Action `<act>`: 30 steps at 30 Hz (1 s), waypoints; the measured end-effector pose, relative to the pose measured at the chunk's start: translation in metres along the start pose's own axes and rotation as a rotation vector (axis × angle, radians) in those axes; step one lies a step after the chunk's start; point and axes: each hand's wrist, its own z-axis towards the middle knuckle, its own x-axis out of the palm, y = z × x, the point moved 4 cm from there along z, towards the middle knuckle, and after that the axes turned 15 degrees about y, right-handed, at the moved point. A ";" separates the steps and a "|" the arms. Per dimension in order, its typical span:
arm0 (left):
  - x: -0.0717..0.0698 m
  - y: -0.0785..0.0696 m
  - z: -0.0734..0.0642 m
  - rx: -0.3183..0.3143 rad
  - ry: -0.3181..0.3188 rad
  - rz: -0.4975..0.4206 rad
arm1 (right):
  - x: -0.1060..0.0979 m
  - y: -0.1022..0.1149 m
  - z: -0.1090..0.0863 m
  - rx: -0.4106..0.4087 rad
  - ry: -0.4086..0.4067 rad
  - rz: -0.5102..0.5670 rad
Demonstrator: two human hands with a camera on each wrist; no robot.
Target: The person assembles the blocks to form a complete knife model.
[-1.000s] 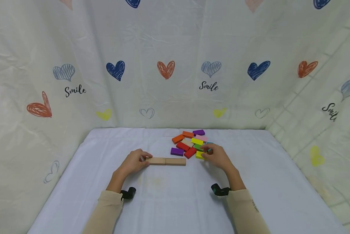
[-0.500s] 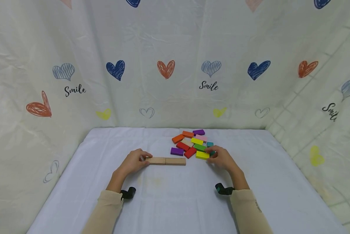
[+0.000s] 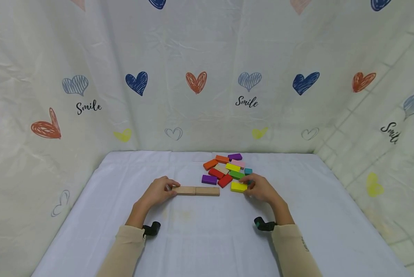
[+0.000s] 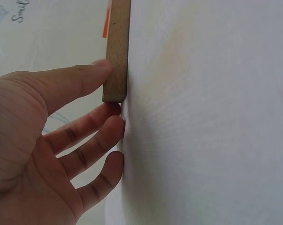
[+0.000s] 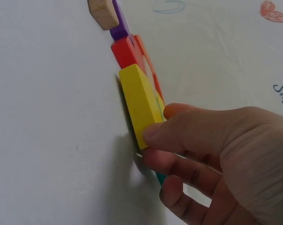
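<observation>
Two plain wooden blocks, a left one [image 3: 186, 191] and a right one [image 3: 207, 191], lie end to end in a row on the white cloth. My left hand [image 3: 160, 189] holds the row's left end; in the left wrist view its thumb lies on the wooden block [image 4: 117, 51], while the other fingers curl around and below its end, partly hidden. To the right, my right hand [image 3: 260, 187] grips a yellow block [image 3: 238, 187] by its right end. In the right wrist view the thumb presses the yellow block's [image 5: 137, 105] near face, and a shadow runs along its lower edge.
Behind the row lies a loose cluster of coloured blocks, including purple [image 3: 209, 179], red [image 3: 225, 181], green [image 3: 237, 174] and orange [image 3: 210, 164] ones. A teal block [image 3: 248, 171] sits just beyond my right fingers. A patterned curtain [image 3: 214, 115] hangs behind the table.
My right hand has shifted to the right end of the yellow block, and the block has come slightly nearer and left, apart from the green one. The left hand and wooden row stay put.
</observation>
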 end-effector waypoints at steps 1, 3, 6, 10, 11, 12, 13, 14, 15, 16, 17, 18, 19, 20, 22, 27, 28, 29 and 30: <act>0.000 0.000 0.000 0.000 0.000 -0.001 | 0.000 0.001 0.000 -0.006 0.008 -0.001; 0.000 0.000 0.000 -0.001 0.000 -0.004 | 0.002 0.004 0.000 -0.019 0.029 -0.005; 0.000 0.000 0.000 -0.006 0.001 -0.011 | 0.005 0.008 0.002 -0.041 0.063 -0.007; 0.000 0.000 0.001 -0.009 -0.001 -0.008 | 0.009 0.012 0.003 -0.048 0.087 -0.011; -0.001 0.001 0.001 -0.009 -0.002 -0.008 | 0.010 0.012 0.003 -0.046 0.088 -0.014; -0.001 0.001 0.001 -0.011 -0.001 -0.009 | 0.010 0.012 0.003 -0.043 0.086 -0.017; -0.001 0.001 0.001 -0.012 -0.001 -0.010 | 0.010 0.011 0.003 -0.041 0.083 -0.021; 0.000 0.000 0.001 -0.013 -0.001 -0.011 | 0.009 0.011 0.003 -0.037 0.080 -0.023; 0.000 0.000 0.000 -0.012 -0.001 -0.011 | 0.009 0.009 0.003 -0.036 0.077 -0.026; -0.001 0.000 0.000 -0.013 -0.001 -0.010 | 0.009 0.009 0.002 -0.038 0.077 -0.026; 0.000 0.000 0.001 -0.012 -0.001 -0.010 | 0.008 0.008 0.002 -0.040 0.076 -0.027; 0.000 0.000 0.001 -0.011 -0.002 -0.009 | 0.008 0.008 0.002 -0.040 0.075 -0.024; 0.000 0.000 0.001 -0.008 -0.003 -0.007 | 0.008 0.008 0.002 -0.042 0.074 -0.022; -0.001 0.000 0.001 -0.005 -0.004 -0.006 | 0.008 0.008 0.002 -0.045 0.074 -0.021; -0.001 0.000 0.001 -0.002 -0.006 -0.002 | 0.008 0.008 0.002 -0.052 0.076 -0.029; -0.001 0.000 0.001 -0.002 -0.007 -0.001 | 0.010 0.009 0.003 -0.054 0.085 -0.040; -0.001 0.000 0.001 -0.002 -0.008 0.000 | 0.010 0.010 0.003 -0.055 0.088 -0.038; -0.001 0.000 0.001 -0.002 -0.008 -0.001 | 0.011 0.010 0.003 -0.053 0.089 -0.036; 0.000 0.000 0.001 -0.003 -0.007 -0.001 | 0.011 0.010 0.003 -0.053 0.090 -0.036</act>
